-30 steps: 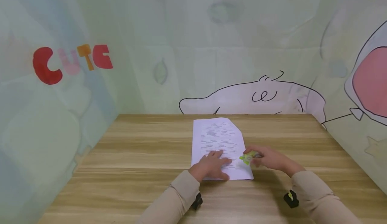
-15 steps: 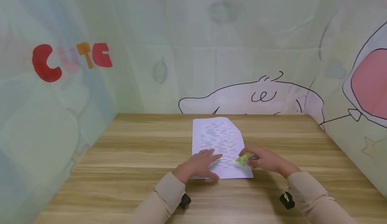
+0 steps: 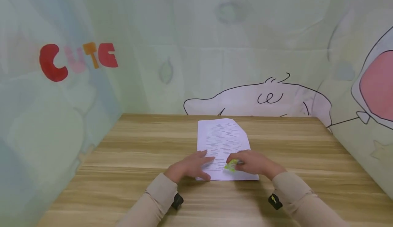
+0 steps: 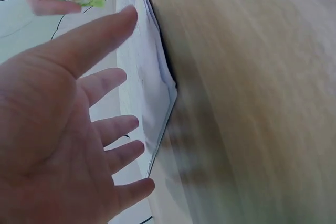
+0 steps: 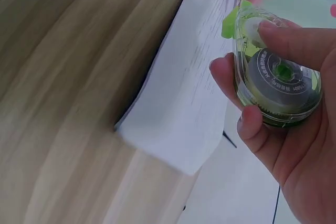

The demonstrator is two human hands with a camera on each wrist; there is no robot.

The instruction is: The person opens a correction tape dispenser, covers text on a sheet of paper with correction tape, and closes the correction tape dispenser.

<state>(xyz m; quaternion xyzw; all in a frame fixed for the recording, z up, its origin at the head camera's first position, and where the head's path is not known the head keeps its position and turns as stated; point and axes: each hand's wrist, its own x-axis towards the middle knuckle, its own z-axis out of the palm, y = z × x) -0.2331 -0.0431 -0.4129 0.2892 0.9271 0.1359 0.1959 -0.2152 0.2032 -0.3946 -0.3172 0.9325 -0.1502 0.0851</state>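
A correction tape dispenser [image 3: 231, 166] with a clear case and green parts is gripped by my right hand [image 3: 255, 163] above the lower part of a printed sheet. In the right wrist view, the thumb lies over the dispenser [image 5: 281, 77] and the other fingers curl round its case; its green tip points toward the sheet. The white paper [image 3: 225, 138], covered in short lines of print, lies on the table, possibly more than one sheet thick. At its lower left edge my left hand [image 3: 191, 166] has its fingers spread; in the left wrist view, the fingers are straight and hold nothing.
The wood-grain table [image 3: 138, 152] extends on both sides of the paper. Behind it hangs a printed cloth backdrop [image 3: 144, 80] with cartoon drawings and coloured letters. Dark wrist cameras sit under both sleeves.
My left hand has slid leftward from the paper's middle to its left edge. The right hand has carried the correction tape dispenser left, from the sheet's right edge to above its lower middle.
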